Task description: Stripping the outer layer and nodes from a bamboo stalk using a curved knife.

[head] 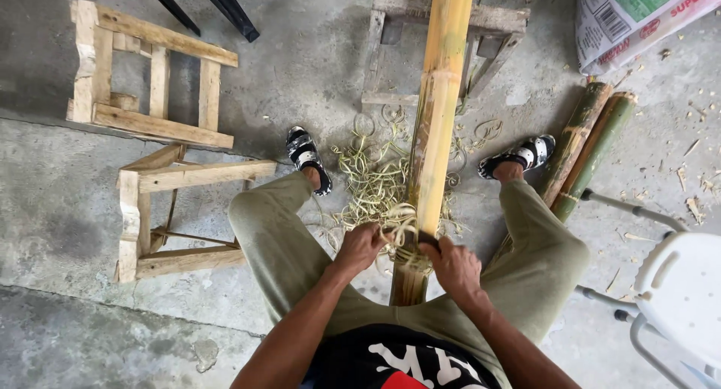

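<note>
1. Step in hand, as I judge it: scraping or shaving the skin off the bamboo pole, which lies between the seated person's knees.
2. Left hand, just left of the pole's near end: fingers curled shut around one end of a dark tool that crosses the pole; a tuft of pale shavings hangs at the knuckles.
3. Right hand, just right of the pole: closed on the tool's other end, thumb side against the pole. Blade shape mostly hidden, cannot tell its kind.
4. Next move likely calls for even pressure from both hands along the pole, keeping it from rolling.
5. Pole's long axis runs near to far, almost straight away from the person, tilted slightly right; far end rests on a wooden trestle.
6. Curled shavings lie on the floor left of the pole.
7. Two green bamboo pieces lie right of the pole, roughly parallel to it.
</note>
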